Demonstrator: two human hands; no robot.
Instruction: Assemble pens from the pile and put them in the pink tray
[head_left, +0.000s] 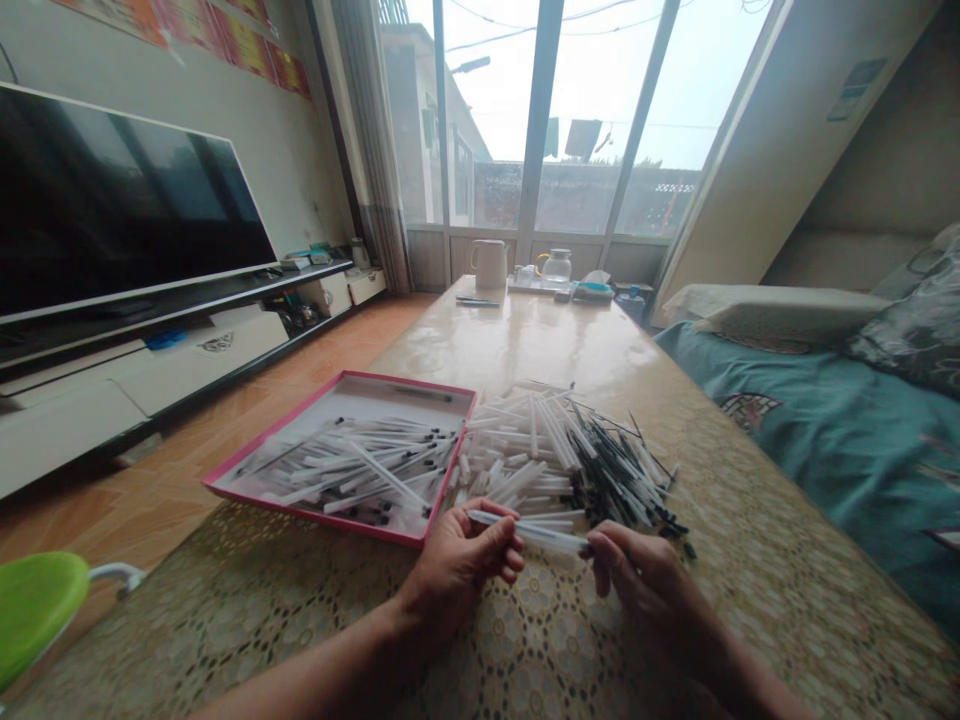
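A translucent white pen (553,538) with a dark end is held level between both hands above the table's near part. My left hand (463,552) is closed around its left end, thumb on top. At the pen's dark right end, my right hand (646,568) pinches with thumb and fingers. Just beyond the hands lies a heap of white pen tubes (536,425), with shorter white pieces (510,485) in front. Dark pen refills (616,465) are piled to its right. Left of the heap, a shallow pink-rimmed box (322,516) holds many white pens with black ends.
The long table (525,335) has a patterned cover. At its far end stand a pale jug (490,265), a glass pitcher (556,267) and a tissue pack (592,288). A teal-covered sofa (757,430) runs along the right; a green stool (41,610) is at left.
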